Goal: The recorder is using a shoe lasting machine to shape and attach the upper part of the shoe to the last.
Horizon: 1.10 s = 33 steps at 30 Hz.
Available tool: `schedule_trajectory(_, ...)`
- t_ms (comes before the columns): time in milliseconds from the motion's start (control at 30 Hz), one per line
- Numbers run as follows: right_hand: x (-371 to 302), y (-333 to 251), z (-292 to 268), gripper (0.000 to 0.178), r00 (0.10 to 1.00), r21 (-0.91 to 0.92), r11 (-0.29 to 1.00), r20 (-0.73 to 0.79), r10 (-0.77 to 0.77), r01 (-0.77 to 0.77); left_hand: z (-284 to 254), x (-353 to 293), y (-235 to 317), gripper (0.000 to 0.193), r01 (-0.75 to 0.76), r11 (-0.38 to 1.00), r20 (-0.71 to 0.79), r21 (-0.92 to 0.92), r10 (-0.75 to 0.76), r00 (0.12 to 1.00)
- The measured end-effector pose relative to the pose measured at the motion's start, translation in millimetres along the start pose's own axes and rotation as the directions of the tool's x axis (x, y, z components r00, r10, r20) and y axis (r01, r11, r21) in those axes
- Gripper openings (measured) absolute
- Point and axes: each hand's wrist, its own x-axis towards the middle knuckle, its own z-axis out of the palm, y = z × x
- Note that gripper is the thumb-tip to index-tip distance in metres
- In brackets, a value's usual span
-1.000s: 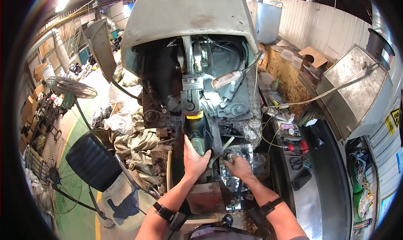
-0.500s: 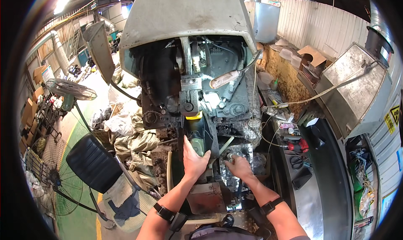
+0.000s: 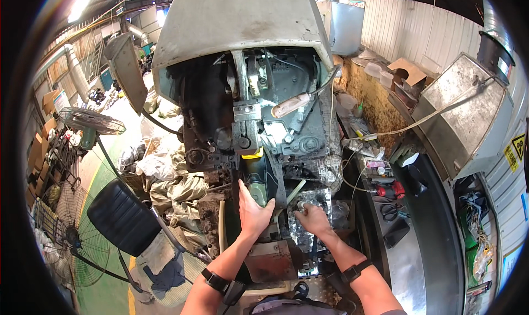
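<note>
In the middle of the machine (image 3: 242, 119) sits a long, dark piece with a green block-like end (image 3: 258, 192) and a yellow band (image 3: 253, 155) at its far end. My left hand (image 3: 254, 213) is against its near end, thumb and fingers spread around the green part. Its exact kind is not clear. To the right, my right hand (image 3: 313, 220) has its fingers closed around a small pale knob (image 3: 301, 206) beside a shiny metal plate (image 3: 308, 243). The far tip of the dark piece goes under the machine's metal clamp block (image 3: 246, 132).
A grey hood (image 3: 242, 17) overhangs the machine, and a hanging handle (image 3: 291, 105) dangles from a cable. On the right bench lie scissors (image 3: 388, 212), a red tool (image 3: 392, 189) and a black phone (image 3: 396, 234). Left stand a black chair (image 3: 122, 215), fans (image 3: 91, 120) and heaped sacks (image 3: 175, 191).
The whole view has shifted slightly. Both hands keep their places on the green-ended piece and the knob; nothing else has visibly moved.
</note>
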Motion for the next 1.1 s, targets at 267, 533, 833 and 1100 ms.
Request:
schedule_trajectory(267,0,2,0,0.039,1.000,0.013,1.000,-0.016,-0.011,0.012,-6,2,11,0.111,-0.067,0.989,-0.005,-0.133,0.067,0.998)
schedule_trajectory(533,0,3,2,0.038,0.999,0.030,0.999,-0.044,-0.031,0.032,-3,1,3,0.103,-0.122,0.987,-0.016,-0.105,0.121,0.993)
schedule_trajectory(833,11,-11,-2,0.036,0.948,0.010,0.966,-0.199,-0.250,0.257,-12,11,0,0.084,0.114,0.918,0.107,-0.380,-0.079,0.991)
schedule_trajectory(1100,19,-136,52,0.128,0.924,0.001,0.939,-0.182,-0.338,0.344,-52,-43,-82,0.050,0.336,0.652,0.103,-0.680,-0.368,0.924)
